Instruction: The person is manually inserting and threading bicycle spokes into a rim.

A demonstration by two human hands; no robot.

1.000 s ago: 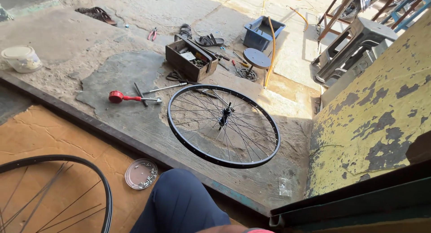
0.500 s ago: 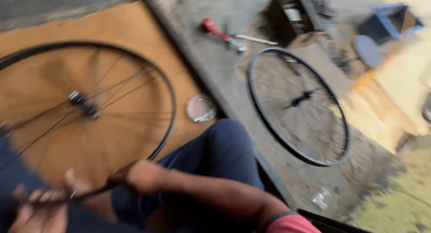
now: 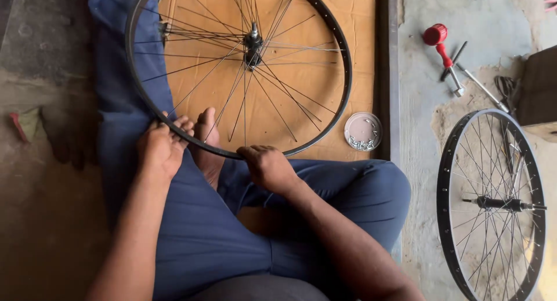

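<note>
Head view: left hand (image 3: 161, 145) closes its grip on the near rim of the black spoked wheel (image 3: 239, 66) lying over the lap; right hand (image 3: 268, 166) pinches that rim too. Further right sit a small dish (image 3: 363, 131), then a second wheel (image 3: 492, 203) on the floor.

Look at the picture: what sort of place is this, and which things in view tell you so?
Most likely an informal bicycle repair spot set up on the ground. Both hands, left hand and right hand, hold a spoked wheel rim; a second wheel, a red-handled tool and a small dish of metal bits lie nearby.
</note>
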